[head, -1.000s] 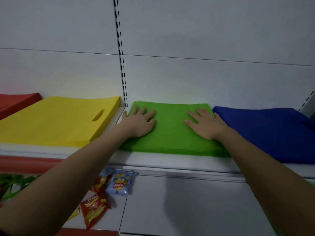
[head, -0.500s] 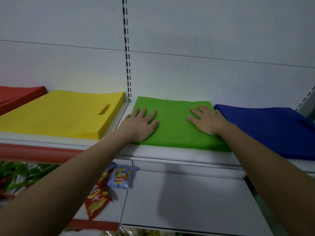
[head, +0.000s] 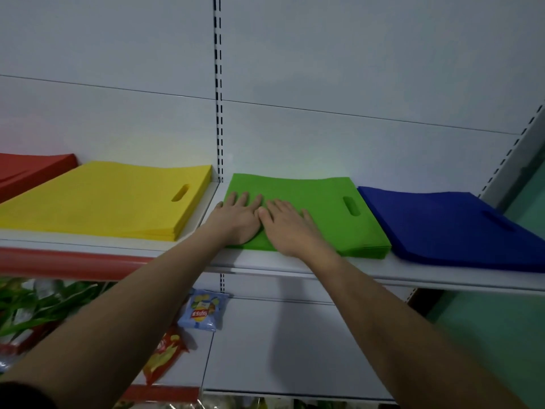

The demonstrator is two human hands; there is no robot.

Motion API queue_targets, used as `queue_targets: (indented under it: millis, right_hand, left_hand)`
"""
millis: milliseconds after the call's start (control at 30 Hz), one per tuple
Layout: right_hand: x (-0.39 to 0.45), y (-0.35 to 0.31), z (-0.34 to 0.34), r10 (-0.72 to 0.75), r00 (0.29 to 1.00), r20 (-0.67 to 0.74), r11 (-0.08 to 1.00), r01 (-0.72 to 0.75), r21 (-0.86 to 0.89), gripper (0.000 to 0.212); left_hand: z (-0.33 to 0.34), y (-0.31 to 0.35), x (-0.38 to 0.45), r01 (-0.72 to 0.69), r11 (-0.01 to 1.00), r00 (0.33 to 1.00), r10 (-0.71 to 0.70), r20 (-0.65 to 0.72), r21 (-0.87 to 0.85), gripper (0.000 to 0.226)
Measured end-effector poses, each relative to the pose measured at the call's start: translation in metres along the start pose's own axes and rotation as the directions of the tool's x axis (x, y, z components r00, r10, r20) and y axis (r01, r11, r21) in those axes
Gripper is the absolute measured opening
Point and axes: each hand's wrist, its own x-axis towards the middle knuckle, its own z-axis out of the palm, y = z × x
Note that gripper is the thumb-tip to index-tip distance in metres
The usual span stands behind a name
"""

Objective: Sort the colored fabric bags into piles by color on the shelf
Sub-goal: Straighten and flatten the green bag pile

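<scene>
Four flat piles of fabric bags lie in a row on the white shelf [head: 295, 268]: red [head: 26, 172] at far left, yellow [head: 103, 199], green [head: 324, 202] in the middle, blue [head: 448, 225] at right. My left hand [head: 239, 219] lies flat on the green pile's left part, fingers straight. My right hand [head: 289, 228] lies flat right beside it, the two hands touching. The green pile's handle slot is uncovered at its right side.
A slotted upright [head: 218, 90] runs up the white back panel between the yellow and green piles. On the lower shelf lie a blue chip packet [head: 203, 312], a red chip packet [head: 165, 355] and green leaves [head: 35, 305] at left.
My right hand has slid left across the green pile until it meets my left hand, uncovering the handle slot. The left hand stays flat on the pile.
</scene>
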Motion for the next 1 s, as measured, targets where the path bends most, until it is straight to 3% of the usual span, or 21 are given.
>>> queue_targets:
  millis: [167, 433, 600, 700, 767, 833, 900, 933, 1000]
  right_hand:
    - [-0.003, 0.012, -0.008, -0.009, 0.997, 0.082, 1.000, 0.011, -0.029, 0.065]
    - [-0.023, 0.076, -0.024, 0.058, 0.995, 0.083, 0.985, -0.043, -0.169, 0.067]
    - [-0.039, 0.128, -0.037, 0.147, 0.989, 0.037, 0.969, -0.136, -0.206, 0.067]
    - [-0.038, 0.128, -0.042, 0.156, 0.986, 0.062, 0.969, -0.141, -0.203, 0.069]
    - [-0.038, 0.122, -0.047, 0.164, 0.984, 0.069, 0.972, -0.149, -0.184, 0.069]
    - [-0.041, 0.118, -0.060, 0.145, 0.989, 0.021, 0.981, -0.141, -0.130, 0.068]
    - [-0.049, 0.115, -0.080, 0.065, 0.996, -0.061, 0.995, -0.070, -0.078, 0.072]
    - [-0.055, 0.114, -0.090, 0.004, 0.998, -0.061, 0.997, -0.009, -0.078, 0.075]
    - [-0.066, 0.115, -0.101, -0.062, 0.995, 0.077, 0.988, 0.072, -0.136, 0.088]
  left_hand:
    - [0.002, -0.001, 0.002, 0.000, 1.000, 1.000, 0.000, 0.004, 0.010, 0.056]
    - [0.004, -0.004, 0.005, -0.021, 1.000, 1.000, 0.021, -0.014, 0.000, 0.056]
    - [0.006, -0.008, 0.009, -0.051, 0.998, 0.999, 0.051, -0.002, 0.024, 0.069]
    - [0.003, -0.015, 0.015, -0.090, 0.995, 0.995, 0.088, 0.046, 0.038, 0.094]
    - [-0.007, -0.016, 0.016, -0.111, 0.994, 0.992, 0.111, 0.051, -0.006, 0.083]
    - [-0.026, -0.014, 0.013, -0.103, 0.990, 0.994, 0.098, -0.056, -0.099, 0.058]
    - [-0.046, -0.013, 0.003, -0.137, 0.960, 0.980, 0.095, -0.176, -0.243, 0.072]
    - [-0.055, -0.012, -0.007, -0.203, 0.945, 0.970, 0.158, -0.187, -0.258, 0.080]
    - [-0.060, -0.005, -0.030, -0.315, 0.937, 0.947, 0.299, -0.120, -0.152, 0.081]
